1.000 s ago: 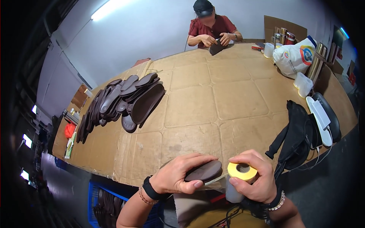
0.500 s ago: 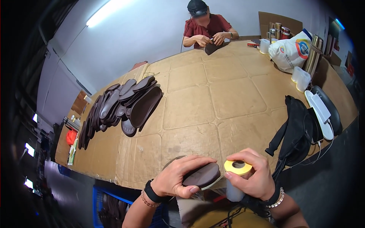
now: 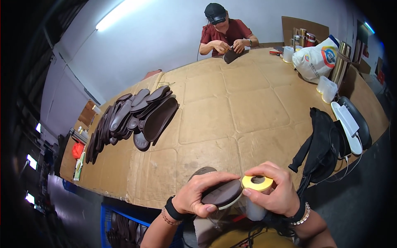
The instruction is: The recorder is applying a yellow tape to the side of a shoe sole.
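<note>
Two grips here — our left hand clasps a brown sole at the worktop's near edge, our right hand a yellow-ended roll. We judge the sole light and springy (perhaps foam) — best held by its rim.

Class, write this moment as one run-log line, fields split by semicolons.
left hand: holding brown sole; right hand: gripping yellow-ended roll; sole pile: on table, left side; co-worker: across table, handling dark piece
</note>
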`<action>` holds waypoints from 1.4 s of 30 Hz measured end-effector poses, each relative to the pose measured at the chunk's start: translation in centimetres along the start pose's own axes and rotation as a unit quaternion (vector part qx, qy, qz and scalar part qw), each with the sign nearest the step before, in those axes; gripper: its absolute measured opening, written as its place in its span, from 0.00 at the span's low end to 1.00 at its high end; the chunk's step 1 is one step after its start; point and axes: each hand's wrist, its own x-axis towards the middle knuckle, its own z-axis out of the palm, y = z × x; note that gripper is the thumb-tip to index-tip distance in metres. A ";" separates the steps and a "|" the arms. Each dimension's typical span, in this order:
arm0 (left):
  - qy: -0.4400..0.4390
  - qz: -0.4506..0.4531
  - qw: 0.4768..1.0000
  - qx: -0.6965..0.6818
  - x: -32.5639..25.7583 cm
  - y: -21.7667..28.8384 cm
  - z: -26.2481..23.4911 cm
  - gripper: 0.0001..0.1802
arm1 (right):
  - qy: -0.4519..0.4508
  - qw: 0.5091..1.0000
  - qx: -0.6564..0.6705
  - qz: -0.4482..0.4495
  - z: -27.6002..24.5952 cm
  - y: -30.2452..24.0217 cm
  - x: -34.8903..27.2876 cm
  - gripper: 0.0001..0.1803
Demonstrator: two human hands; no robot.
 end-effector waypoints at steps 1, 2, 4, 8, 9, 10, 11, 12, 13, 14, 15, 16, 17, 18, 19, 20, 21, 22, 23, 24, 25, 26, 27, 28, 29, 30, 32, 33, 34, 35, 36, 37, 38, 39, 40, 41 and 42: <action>0.004 0.002 1.000 -0.016 0.0 -0.1 0.1 0.55 | -0.004 1.000 0.002 0.000 0.0 -0.2 0.1 0.19; 0.007 0.005 0.999 -0.031 0.1 -0.2 0.2 0.55 | -0.007 1.000 0.002 -0.001 -0.1 -0.4 0.1 0.20; 0.013 0.027 0.998 -0.049 0.4 -0.5 0.4 0.55 | -0.012 1.000 -0.007 -0.002 -0.5 -0.8 0.2 0.20; 0.018 0.066 0.997 -0.043 1.0 -1.3 0.5 0.54 | -0.013 1.000 0.003 -0.004 -0.8 -1.2 0.3 0.21; 0.015 0.069 0.997 -0.045 1.2 -1.5 0.4 0.54 | -0.012 1.000 0.013 -0.005 -0.8 -1.2 0.4 0.22; 0.014 0.072 0.996 -0.045 1.1 -1.6 0.5 0.54 | -0.017 1.000 0.009 -0.007 -0.8 -1.1 0.3 0.22; 0.016 0.082 0.996 -0.039 1.1 -1.7 0.5 0.54 | -0.022 1.000 0.007 -0.011 -0.8 -1.1 0.3 0.22; 0.015 0.082 0.996 -0.038 1.0 -1.8 0.6 0.54 | -0.028 0.999 0.006 -0.016 -0.8 -1.0 0.3 0.23; 0.015 0.087 0.996 -0.031 0.9 -1.8 0.6 0.53 | -0.035 0.999 0.001 -0.013 -0.8 -1.0 0.3 0.23; 0.016 0.092 0.995 -0.022 0.7 -1.7 0.6 0.53 | -0.041 0.999 -0.004 -0.009 -0.9 -1.0 0.2 0.23; 0.012 0.080 0.997 -0.021 0.5 -1.6 0.6 0.53 | -0.045 0.999 -0.010 -0.002 -0.9 -1.1 0.2 0.24; 0.009 0.069 0.997 -0.017 0.3 -1.4 0.6 0.53 | -0.043 0.999 -0.016 -0.012 -0.9 -1.2 0.2 0.24; 0.006 0.059 0.998 -0.009 0.0 -1.3 0.6 0.53 | -0.039 0.999 -0.021 -0.020 -0.8 -1.3 0.2 0.24; 0.008 0.042 0.999 -0.012 -0.2 -1.1 0.6 0.54 | -0.034 0.999 -0.027 -0.028 -0.7 -1.4 0.3 0.24; 0.012 0.025 1.000 -0.013 -0.6 -0.9 0.7 0.54 | -0.042 0.998 -0.029 -0.025 -0.8 -1.5 0.3 0.25; 0.017 0.007 1.000 -0.013 -1.0 -0.7 0.8 0.55 | -0.052 0.998 -0.029 -0.022 -0.8 -1.7 0.3 0.26; 0.021 0.006 1.000 -0.013 -1.3 -0.6 0.9 0.55 | -0.064 0.997 -0.029 -0.019 -0.7 -1.8 0.5 0.27; 0.026 0.003 1.000 -0.013 -1.7 -0.5 1.0 0.55 | -0.072 0.996 -0.034 -0.037 -0.7 -1.8 0.6 0.28; 0.031 -0.001 0.999 -0.012 -2.1 -0.4 1.0 0.55 | -0.081 0.995 -0.039 -0.052 -0.7 -1.9 0.8 0.30; 0.028 -0.003 0.999 -0.024 -2.4 -0.3 1.0 0.55 | -0.091 0.993 -0.043 -0.067 -0.6 -2.0 0.9 0.31; 0.027 -0.005 0.999 -0.036 -2.7 -0.3 1.0 0.54 | -0.096 0.993 -0.038 -0.063 -0.5 -2.1 0.9 0.32; 0.031 -0.001 0.999 -0.036 -3.0 -0.3 0.9 0.54 | -0.103 0.992 -0.033 -0.062 -0.3 -2.3 0.9 0.33; 0.037 0.002 0.998 -0.050 -3.3 -0.2 1.0 0.53 | -0.111 0.992 -0.024 -0.064 -0.2 -2.4 0.9 0.34; 0.046 0.012 0.997 -0.054 -3.4 -0.3 1.1 0.53 | -0.110 0.991 -0.028 -0.070 -0.1 -2.5 0.8 0.34; 0.057 0.027 0.997 -0.050 -3.6 -0.3 1.2 0.52 | -0.109 0.991 -0.028 -0.076 -0.1 -2.7 0.7 0.33; 0.060 0.027 0.996 -0.054 -3.8 -0.2 1.1 0.52 | -0.108 0.990 -0.030 -0.082 0.0 -2.7 0.7 0.33; 0.070 0.044 0.996 -0.038 -4.1 -0.2 1.2 0.52 | -0.087 0.992 -0.020 -0.088 0.7 -2.6 0.7 0.31; 0.099 -0.004 0.991 -0.087 -4.3 0.0 1.8 0.58 | -0.081 0.993 -0.021 -0.088 0.9 -2.5 0.6 0.30; 0.101 0.005 0.992 -0.082 -4.3 0.0 1.9 0.58 | -0.070 0.993 -0.015 -0.091 1.1 -2.4 0.6 0.29; 0.102 0.012 0.992 -0.077 -4.3 -0.1 2.0 0.58 | -0.063 0.993 -0.035 -0.092 1.2 -2.3 0.5 0.28; 0.105 0.026 0.992 -0.065 -4.3 -0.2 2.0 0.57 | -0.053 0.993 -0.047 -0.096 1.2 -2.3 0.4 0.28; 0.105 0.023 0.992 -0.071 -4.3 -0.3 2.0 0.57 | -0.043 0.992 -0.059 -0.101 1.3 -2.1 0.4 0.27; 0.107 0.026 0.992 -0.070 -4.4 -0.4 2.1 0.57 | -0.035 0.992 -0.064 -0.099 1.4 -2.0 0.3 0.26; 0.110 0.034 0.991 -0.063 -4.4 -0.4 2.2 0.57 | -0.026 0.993 -0.070 -0.095 1.4 -1.9 0.3 0.26; 0.107 0.031 0.991 -0.069 -4.4 -0.5 2.3 0.57 | -0.017 0.993 -0.074 -0.089 1.4 -1.8 0.3 0.25; 0.105 0.034 0.992 -0.069 -4.5 -0.6 2.4 0.57 | -0.011 0.994 -0.079 -0.081 1.5 -1.7 0.3 0.24; 0.105 0.040 0.992 -0.065 -4.5 -0.7 2.5 0.57 | -0.010 0.994 -0.078 -0.079 1.5 -1.7 0.3 0.24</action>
